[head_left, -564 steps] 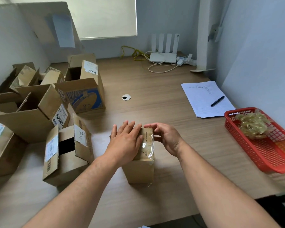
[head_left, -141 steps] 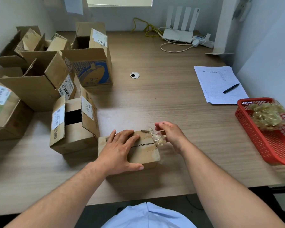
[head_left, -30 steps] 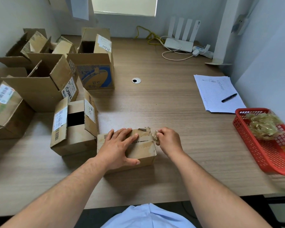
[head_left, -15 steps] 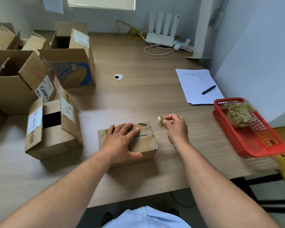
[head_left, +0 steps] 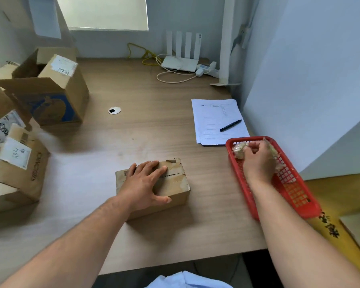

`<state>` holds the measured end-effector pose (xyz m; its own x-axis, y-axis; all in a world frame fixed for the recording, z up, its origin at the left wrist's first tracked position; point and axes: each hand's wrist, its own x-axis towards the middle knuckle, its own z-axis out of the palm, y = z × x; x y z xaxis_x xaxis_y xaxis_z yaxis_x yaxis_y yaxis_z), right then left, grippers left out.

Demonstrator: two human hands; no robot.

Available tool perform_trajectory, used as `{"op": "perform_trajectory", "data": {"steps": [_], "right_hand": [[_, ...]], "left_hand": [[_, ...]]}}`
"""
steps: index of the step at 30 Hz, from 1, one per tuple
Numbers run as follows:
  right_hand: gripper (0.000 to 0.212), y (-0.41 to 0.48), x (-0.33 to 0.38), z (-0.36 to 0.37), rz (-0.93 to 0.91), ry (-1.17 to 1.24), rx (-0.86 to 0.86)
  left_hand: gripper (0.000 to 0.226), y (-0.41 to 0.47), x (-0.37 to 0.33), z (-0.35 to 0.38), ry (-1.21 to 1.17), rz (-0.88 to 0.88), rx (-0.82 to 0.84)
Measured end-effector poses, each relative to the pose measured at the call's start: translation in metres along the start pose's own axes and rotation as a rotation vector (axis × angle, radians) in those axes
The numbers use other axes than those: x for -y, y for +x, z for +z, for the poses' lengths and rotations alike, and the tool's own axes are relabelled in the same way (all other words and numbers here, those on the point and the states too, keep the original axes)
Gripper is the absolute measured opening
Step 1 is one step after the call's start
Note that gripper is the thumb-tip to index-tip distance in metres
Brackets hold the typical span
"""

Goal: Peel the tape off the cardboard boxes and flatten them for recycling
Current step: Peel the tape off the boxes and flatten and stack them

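Left hand (head_left: 143,183) flat on small cardboard box (head_left: 175,179), fingers straight, thumb down front face. Box near front of surface (head_left: 154,132), top seam partly hidden under palm. Right hand (head_left: 258,159) over red basket (head_left: 295,192), fingertips pinching crumpled tape wad (head_left: 239,150). More tape behind hand, hard to make out. Open boxes (head_left: 19,167) at left blurred, cut off by frame edge.

Min. 4 boxes (head_left: 175,181), 1 basket (head_left: 299,196), 1 pen (head_left: 230,125), 2 hands (head_left: 142,185)
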<state>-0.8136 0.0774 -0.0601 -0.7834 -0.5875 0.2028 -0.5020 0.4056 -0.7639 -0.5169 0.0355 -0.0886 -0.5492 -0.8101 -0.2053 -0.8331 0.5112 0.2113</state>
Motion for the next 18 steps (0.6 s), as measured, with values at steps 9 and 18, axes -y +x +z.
{"op": "perform_trajectory", "data": {"steps": [9, 18], "right_hand": [[0.018, 0.068, -0.061, -0.018, 0.048, -0.246, 0.07], [0.027, 0.076, -0.072, -0.018, 0.039, -0.445, 0.212]], "left_hand": [[0.113, 0.011, -0.026, 0.005, -0.079, -0.065, -0.047], [0.111, 0.011, -0.029, 0.005, -0.089, -0.084, -0.041]]}}
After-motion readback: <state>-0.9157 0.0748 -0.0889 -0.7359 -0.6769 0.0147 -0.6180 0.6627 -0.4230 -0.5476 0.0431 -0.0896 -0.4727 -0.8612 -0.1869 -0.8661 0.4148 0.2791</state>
